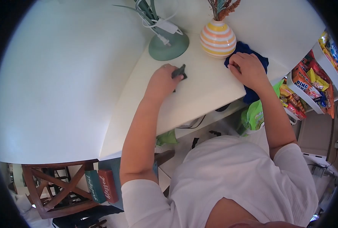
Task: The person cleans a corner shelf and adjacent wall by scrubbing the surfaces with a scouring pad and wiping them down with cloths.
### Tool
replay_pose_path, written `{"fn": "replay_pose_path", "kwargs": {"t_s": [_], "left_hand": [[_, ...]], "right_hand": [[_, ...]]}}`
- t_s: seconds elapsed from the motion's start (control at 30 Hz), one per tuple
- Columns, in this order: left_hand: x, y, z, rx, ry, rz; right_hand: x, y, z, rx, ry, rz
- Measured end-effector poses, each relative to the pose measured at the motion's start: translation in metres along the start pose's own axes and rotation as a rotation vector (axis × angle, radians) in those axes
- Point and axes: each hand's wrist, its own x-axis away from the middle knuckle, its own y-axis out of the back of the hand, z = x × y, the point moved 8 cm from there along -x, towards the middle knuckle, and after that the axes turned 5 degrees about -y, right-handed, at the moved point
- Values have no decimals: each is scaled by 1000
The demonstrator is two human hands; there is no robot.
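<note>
My left hand (162,80) is closed around a small dark grey-green piece (179,72) that looks like cloth, low over the white tabletop (207,85). Part of that piece is hidden by the fingers. On the right, my right hand (249,67) lies on a crumpled dark blue cloth (261,60), its fingers curled over it. The cloth hangs down past the table's edge. Behind my right hand stands a round vase (218,39) with yellow, orange and white stripes, holding dried stems.
A green lamp base (169,47) with a coiled white cord and plug (163,39) stands at the back. Snack packs fill white bins (307,93) on the right. A green bag (253,116) sits below the table. At lower left are a wooden chair (59,186) and two books (107,185).
</note>
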Motion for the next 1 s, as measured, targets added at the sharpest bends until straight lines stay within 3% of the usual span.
{"fn": "replay_pose_path", "kwargs": {"t_s": [0.1, 0.2, 0.3, 0.4, 0.5, 0.9, 1.0], "left_hand": [[4, -5, -8, 33, -13, 146], [-6, 2, -4, -105, -21, 86], [-1, -7, -20, -119, -121, 190], [-6, 3, -19, -214, -37, 146], [-4, -5, -32, -314, -179, 191], [0, -9, -44, -366, -283, 174], [-3, -3, -35, -350, -228, 143]], "right_hand": [[-1, 0, -2, -12, -18, 2], [-2, 0, -1, -8, -8, 10], [-1, 0, -2, -35, -10, 13], [-1, 0, -2, -22, -10, 2], [-1, 2, 0, -21, -20, 8], [-1, 0, -1, -29, -17, 25], [-1, 2, 0, -26, -8, 18]]}}
